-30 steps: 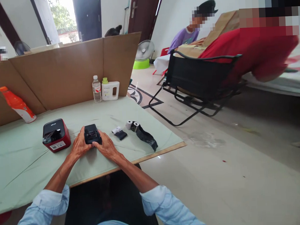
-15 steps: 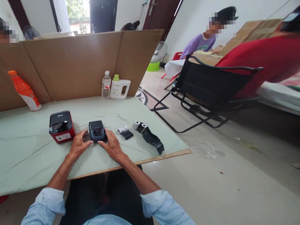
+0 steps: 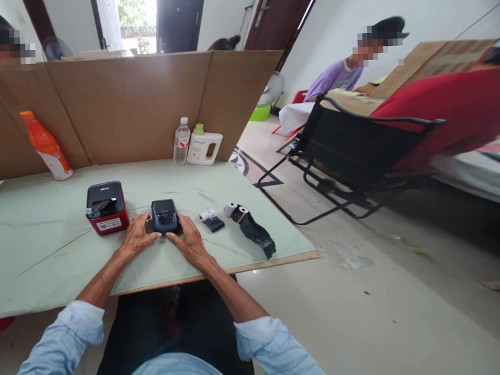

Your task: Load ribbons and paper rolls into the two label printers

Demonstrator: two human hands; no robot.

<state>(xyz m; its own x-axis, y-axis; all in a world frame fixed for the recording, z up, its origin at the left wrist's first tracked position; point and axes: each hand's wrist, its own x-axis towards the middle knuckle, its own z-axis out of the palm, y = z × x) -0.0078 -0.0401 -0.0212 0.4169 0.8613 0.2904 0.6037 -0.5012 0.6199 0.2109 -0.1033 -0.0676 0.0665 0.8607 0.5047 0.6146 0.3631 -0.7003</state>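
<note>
A small black portable printer [image 3: 164, 219] stands on the table between my two hands. My left hand [image 3: 136, 236] curves along its left side, thumb at the front corner and fingers beside the edge. On the opposite side, my right hand [image 3: 188, 237] has its fingers against the edge and its thumb at the front. A larger red and black printer [image 3: 107, 207] sits just left of my left hand, with a white label on its front. Right of my right hand lie a small white roll with a black strip [image 3: 212, 221] and white rolls with a longer black strip [image 3: 254, 231].
An orange bottle [image 3: 47, 145], a clear water bottle [image 3: 182, 142] and a white jug [image 3: 204, 147] stand along the cardboard screen [image 3: 134, 109]. The table's wooden edge [image 3: 278, 262] runs along the front. Right of it is a black folding chair [image 3: 364, 141]; people sit beyond.
The whole view has shifted slightly to the right. Both hands stay beside the small printer, and nothing on the table has visibly moved.
</note>
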